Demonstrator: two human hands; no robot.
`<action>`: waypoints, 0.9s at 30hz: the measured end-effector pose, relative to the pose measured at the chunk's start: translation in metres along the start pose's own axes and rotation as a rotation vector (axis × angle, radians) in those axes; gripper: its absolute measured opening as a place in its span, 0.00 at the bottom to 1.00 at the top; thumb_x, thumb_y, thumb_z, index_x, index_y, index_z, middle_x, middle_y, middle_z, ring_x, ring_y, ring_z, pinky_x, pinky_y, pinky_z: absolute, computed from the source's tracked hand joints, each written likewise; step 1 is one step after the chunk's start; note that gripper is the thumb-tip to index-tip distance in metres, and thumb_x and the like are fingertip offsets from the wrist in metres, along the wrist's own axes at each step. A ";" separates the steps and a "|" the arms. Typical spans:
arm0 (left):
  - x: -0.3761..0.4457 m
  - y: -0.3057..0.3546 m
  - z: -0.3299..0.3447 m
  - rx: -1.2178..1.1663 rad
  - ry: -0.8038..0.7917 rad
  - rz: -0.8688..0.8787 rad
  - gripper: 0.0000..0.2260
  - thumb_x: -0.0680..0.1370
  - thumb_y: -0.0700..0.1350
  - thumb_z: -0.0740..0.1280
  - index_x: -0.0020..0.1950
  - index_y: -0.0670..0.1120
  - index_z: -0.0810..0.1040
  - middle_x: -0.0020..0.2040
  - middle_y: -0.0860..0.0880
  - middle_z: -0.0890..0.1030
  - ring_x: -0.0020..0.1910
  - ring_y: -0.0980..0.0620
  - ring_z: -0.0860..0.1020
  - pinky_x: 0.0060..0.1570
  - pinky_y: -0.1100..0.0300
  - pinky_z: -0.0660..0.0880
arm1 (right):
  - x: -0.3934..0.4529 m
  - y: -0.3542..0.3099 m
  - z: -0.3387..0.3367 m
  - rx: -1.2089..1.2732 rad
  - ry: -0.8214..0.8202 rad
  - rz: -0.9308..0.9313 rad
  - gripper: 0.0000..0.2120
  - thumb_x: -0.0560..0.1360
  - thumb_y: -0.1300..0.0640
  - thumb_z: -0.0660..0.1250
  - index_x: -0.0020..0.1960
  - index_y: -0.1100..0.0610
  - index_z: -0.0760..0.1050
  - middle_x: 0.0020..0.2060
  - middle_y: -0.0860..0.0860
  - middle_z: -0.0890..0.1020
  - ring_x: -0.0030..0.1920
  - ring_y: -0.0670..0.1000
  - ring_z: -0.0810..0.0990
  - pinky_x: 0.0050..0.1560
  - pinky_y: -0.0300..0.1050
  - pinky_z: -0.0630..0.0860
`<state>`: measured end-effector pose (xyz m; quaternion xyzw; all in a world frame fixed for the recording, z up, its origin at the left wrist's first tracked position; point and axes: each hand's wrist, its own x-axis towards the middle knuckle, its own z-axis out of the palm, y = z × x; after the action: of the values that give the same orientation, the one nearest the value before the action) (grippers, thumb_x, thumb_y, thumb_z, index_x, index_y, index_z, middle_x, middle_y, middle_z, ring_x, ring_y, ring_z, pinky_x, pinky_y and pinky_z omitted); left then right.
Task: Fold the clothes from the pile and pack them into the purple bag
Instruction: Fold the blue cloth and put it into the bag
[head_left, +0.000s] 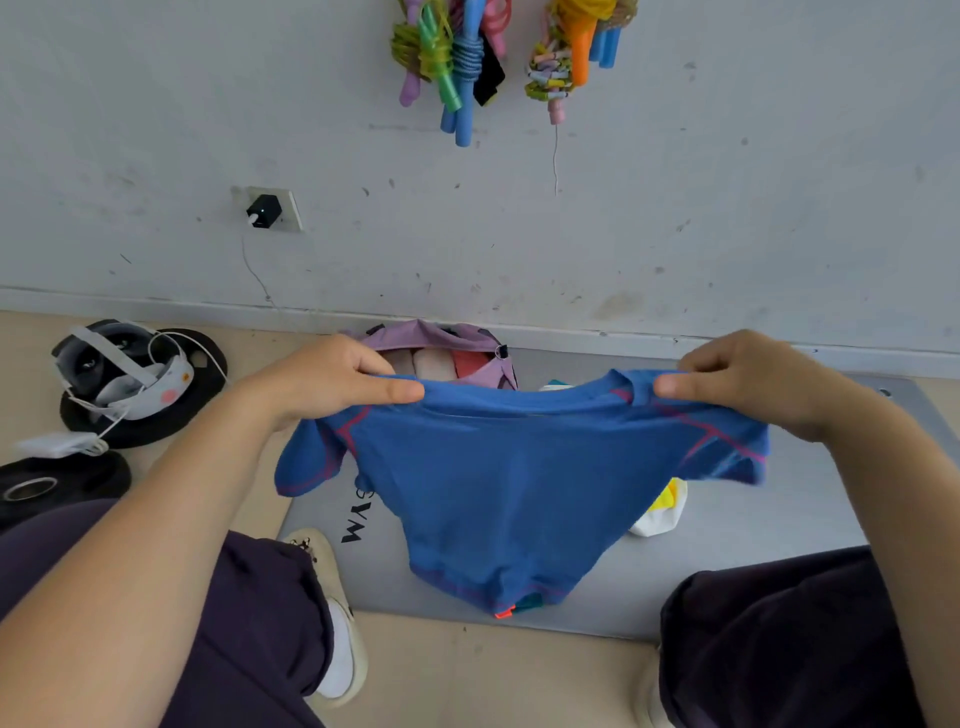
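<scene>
A blue T-shirt with pink seams hangs spread out in the air above a grey mat. My left hand pinches its left shoulder and my right hand pinches its right shoulder. Behind the shirt, against the wall, the purple bag stands open with rolled pink and red clothes inside. A yellow and white garment lies on the mat, mostly hidden by the shirt. Bits of orange and teal cloth peek out under the shirt's hem.
At the left, a white headset with cables lies on a black weight plate; another black plate is nearer. My knees in dark trousers and a pale shoe frame the mat. Coloured skipping ropes hang on the wall.
</scene>
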<state>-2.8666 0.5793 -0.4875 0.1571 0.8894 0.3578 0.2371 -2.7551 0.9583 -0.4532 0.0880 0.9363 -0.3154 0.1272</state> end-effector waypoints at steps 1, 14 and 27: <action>0.000 0.000 0.001 -0.063 0.004 0.019 0.37 0.59 0.72 0.72 0.46 0.39 0.82 0.42 0.41 0.80 0.42 0.52 0.75 0.49 0.54 0.69 | -0.002 0.001 -0.002 0.002 -0.072 0.004 0.29 0.62 0.33 0.74 0.34 0.60 0.76 0.28 0.52 0.75 0.29 0.46 0.72 0.36 0.43 0.68; 0.009 0.015 0.029 -0.232 0.394 0.187 0.13 0.80 0.54 0.65 0.42 0.47 0.75 0.34 0.54 0.73 0.33 0.56 0.70 0.35 0.59 0.66 | 0.010 -0.010 0.026 0.434 0.386 -0.131 0.21 0.81 0.47 0.60 0.46 0.66 0.74 0.35 0.54 0.73 0.37 0.49 0.69 0.39 0.45 0.67; -0.003 0.012 0.010 -0.267 -0.102 0.086 0.16 0.71 0.61 0.71 0.44 0.48 0.84 0.42 0.51 0.85 0.41 0.55 0.81 0.45 0.58 0.75 | 0.003 0.003 0.016 0.488 -0.116 -0.134 0.18 0.71 0.41 0.68 0.49 0.55 0.82 0.35 0.53 0.81 0.33 0.51 0.77 0.29 0.39 0.70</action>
<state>-2.8573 0.5920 -0.4849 0.1802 0.8131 0.4744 0.2851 -2.7540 0.9513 -0.4683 0.0358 0.8274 -0.5441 0.1344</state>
